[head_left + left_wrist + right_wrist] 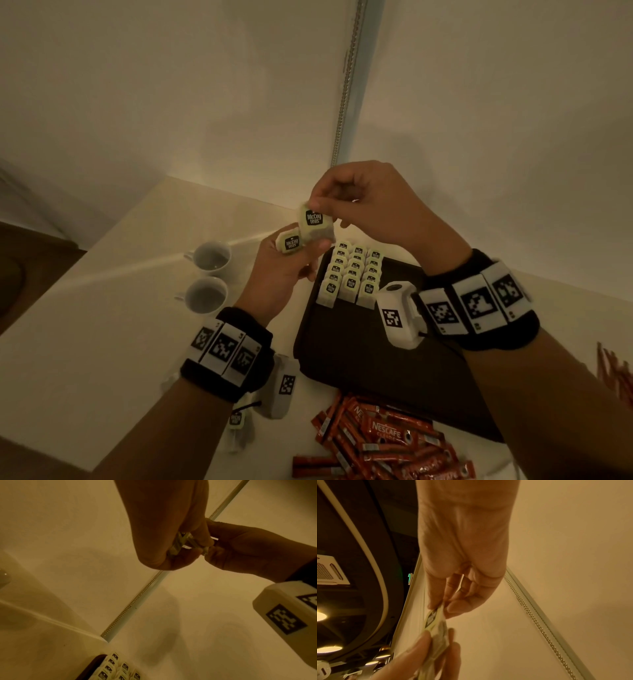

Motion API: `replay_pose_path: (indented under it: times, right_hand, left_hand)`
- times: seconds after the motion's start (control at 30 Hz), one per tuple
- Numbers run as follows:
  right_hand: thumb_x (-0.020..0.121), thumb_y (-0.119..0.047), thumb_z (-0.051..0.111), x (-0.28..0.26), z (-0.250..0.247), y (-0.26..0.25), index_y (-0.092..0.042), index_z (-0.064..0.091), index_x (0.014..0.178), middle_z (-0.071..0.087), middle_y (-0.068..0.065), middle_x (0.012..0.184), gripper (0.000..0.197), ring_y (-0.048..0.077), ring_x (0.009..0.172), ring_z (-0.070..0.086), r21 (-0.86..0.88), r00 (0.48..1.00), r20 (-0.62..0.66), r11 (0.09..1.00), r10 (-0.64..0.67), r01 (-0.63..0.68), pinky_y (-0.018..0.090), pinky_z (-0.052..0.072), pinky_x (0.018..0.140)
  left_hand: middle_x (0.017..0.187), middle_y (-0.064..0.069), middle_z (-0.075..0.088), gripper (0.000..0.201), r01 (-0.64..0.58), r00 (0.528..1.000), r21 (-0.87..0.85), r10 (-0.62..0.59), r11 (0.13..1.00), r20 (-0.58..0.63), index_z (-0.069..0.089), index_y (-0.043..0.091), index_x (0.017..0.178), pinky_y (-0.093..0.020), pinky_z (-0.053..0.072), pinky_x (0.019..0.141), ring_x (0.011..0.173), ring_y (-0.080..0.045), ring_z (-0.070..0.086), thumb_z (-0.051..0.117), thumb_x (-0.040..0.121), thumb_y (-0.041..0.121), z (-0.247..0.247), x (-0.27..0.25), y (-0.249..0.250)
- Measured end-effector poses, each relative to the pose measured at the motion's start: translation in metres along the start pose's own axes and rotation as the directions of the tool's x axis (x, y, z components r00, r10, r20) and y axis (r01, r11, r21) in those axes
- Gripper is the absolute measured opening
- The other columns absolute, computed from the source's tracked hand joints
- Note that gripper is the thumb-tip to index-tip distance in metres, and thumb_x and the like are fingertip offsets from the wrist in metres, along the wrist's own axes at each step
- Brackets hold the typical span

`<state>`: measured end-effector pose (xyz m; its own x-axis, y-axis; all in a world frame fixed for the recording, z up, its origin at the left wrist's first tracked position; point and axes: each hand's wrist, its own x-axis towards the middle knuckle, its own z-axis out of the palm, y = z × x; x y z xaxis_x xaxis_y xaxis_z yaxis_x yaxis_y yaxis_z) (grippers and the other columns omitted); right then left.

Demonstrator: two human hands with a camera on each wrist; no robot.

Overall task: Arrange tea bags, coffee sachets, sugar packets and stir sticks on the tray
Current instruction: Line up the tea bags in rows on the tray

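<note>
While both hands are raised above the far end of the tray, the risks read outward from the grip like this.

Right hand: the right hand point(363, 202) pinches the top edge of one tea bag point(314, 224) between thumb and fingertip, the other fingers curled in; the bag hangs just above the tray's far left corner.

Left hand: the left hand point(286, 270) curls round a second tea bag point(290, 242), thumb over it; the two bags touch and overlap.

Snag risk: the two bags may be clinging or caught on each other, though I cannot see any string; pulling them apart sharply could tear one or yank the other out of the left hand.

Drop risk: the right pinch is only at the edge, so a slip would likely let the bag fall onto the rows below.

Rows: three neat rows of tea bags point(352, 274) stand at the far left of the tray point(394, 377); a falling bag or a low wrist could knock them over like dominoes.

Left of tray: two cups point(209, 277) stand on the counter point(102, 342), within an elbow's sweep.

Near edge of tray: coffee sachets point(383, 442) lie heaped on the counter, with one loose tea bag point(236, 428) to their left, under the left wrist; a dropping forearm could scatter them.

Right of tray: thin red sticks point(616, 373), only partly in view.
</note>
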<state>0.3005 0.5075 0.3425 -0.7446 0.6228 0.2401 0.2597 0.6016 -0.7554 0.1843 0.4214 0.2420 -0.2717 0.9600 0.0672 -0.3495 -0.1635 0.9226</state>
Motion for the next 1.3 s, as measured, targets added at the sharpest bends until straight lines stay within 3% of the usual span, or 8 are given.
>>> replay_pose_path:
  times: [0.17,0.33,0.5,0.67,0.73,1.03,1.13,1.3]
  right_hand:
    - [0.081,-0.017,0.073,0.0,-0.003,-0.004,-0.012,0.07,0.082,0.067,-0.004,0.068,0.006,0.007,0.052,0.063,0.021,0.999,-0.048,1.0,0.011,-0.01,0.012,0.046,0.049]
    - [0.077,-0.023,0.077,0.0,0.0,-0.006,-0.016,0.071,0.078,0.065,-0.004,0.064,0.009,0.005,0.051,0.059,-0.086,0.994,-0.102,0.996,-0.033,0.024,0.012,0.046,0.052]
    - [0.076,-0.023,0.077,0.0,-0.002,-0.01,-0.02,0.071,0.073,0.061,-0.013,0.06,0.007,0.0,0.054,0.055,-0.15,0.992,-0.116,0.988,-0.046,0.028,0.01,0.043,0.055]
    - [0.075,-0.025,0.076,0.001,-0.004,-0.007,-0.023,0.07,0.071,0.061,-0.014,0.06,0.008,-0.003,0.056,0.057,-0.192,0.991,-0.137,0.981,0.008,-0.034,0.008,0.044,0.056]
    - [0.075,-0.025,0.076,0.0,-0.004,-0.005,-0.022,0.07,0.071,0.061,-0.014,0.059,0.008,-0.004,0.055,0.056,-0.197,0.989,-0.146,0.978,0.036,-0.065,0.008,0.043,0.056]
    - [0.076,-0.026,0.076,-0.002,-0.005,0.002,-0.02,0.071,0.074,0.063,-0.011,0.062,0.008,-0.003,0.055,0.056,-0.182,0.986,-0.144,0.977,0.087,-0.113,0.008,0.044,0.057]
    - [0.077,-0.026,0.076,-0.003,-0.006,0.003,-0.021,0.071,0.075,0.063,-0.012,0.063,0.008,-0.003,0.055,0.055,-0.177,0.986,-0.143,0.978,0.084,-0.109,0.009,0.045,0.057]
    - [0.077,-0.028,0.075,-0.004,-0.006,0.004,-0.026,0.069,0.073,0.059,-0.015,0.061,0.008,-0.005,0.053,0.054,-0.182,0.99,-0.107,0.977,0.095,-0.114,0.008,0.042,0.056]
  left_hand:
    - [0.091,-0.004,0.065,0.043,-0.023,0.998,-0.103,0.028,0.994,0.049,0.059,0.027,0.109,-0.022,0.043,0.046,0.054,-0.008,0.052,0.073,0.07,0.018,0.004,-0.001,-0.003]
    - [0.084,-0.002,0.064,0.014,0.058,0.998,-0.119,-0.056,0.991,0.018,0.064,0.016,0.09,-0.019,0.041,0.045,0.053,-0.007,0.049,0.066,0.076,0.019,0.012,-0.001,-0.004]
    - [0.086,0.005,0.067,0.012,0.137,0.99,-0.229,-0.129,0.964,0.051,0.071,0.023,0.086,-0.016,0.039,0.045,0.052,-0.004,0.047,0.064,0.077,0.019,0.017,-0.002,-0.008]
    - [0.088,0.008,0.068,0.022,0.221,0.974,-0.371,-0.189,0.902,0.121,0.062,0.018,0.098,-0.013,0.039,0.044,0.051,-0.001,0.045,0.072,0.079,0.023,0.019,-0.006,-0.011]
    - [0.085,0.009,0.068,0.01,0.224,0.974,-0.353,-0.199,0.908,0.105,0.068,0.021,0.089,-0.013,0.039,0.044,0.052,-0.001,0.045,0.064,0.082,0.026,0.02,-0.006,-0.012]
    - [0.083,0.003,0.065,0.015,0.226,0.974,-0.302,-0.221,0.926,0.05,0.067,0.018,0.089,-0.015,0.04,0.045,0.053,-0.003,0.049,0.07,0.077,0.026,0.018,-0.003,-0.014]
    - [0.086,0.002,0.064,0.012,0.217,0.976,-0.302,-0.213,0.928,0.045,0.068,0.021,0.087,-0.015,0.04,0.046,0.054,-0.004,0.049,0.062,0.079,0.027,0.018,-0.004,-0.012]
    - [0.078,0.0,0.057,0.012,0.234,0.972,-0.302,-0.23,0.924,0.047,0.064,0.019,0.081,-0.018,0.038,0.045,0.051,-0.006,0.046,0.061,0.076,0.009,0.017,0.0,-0.012]
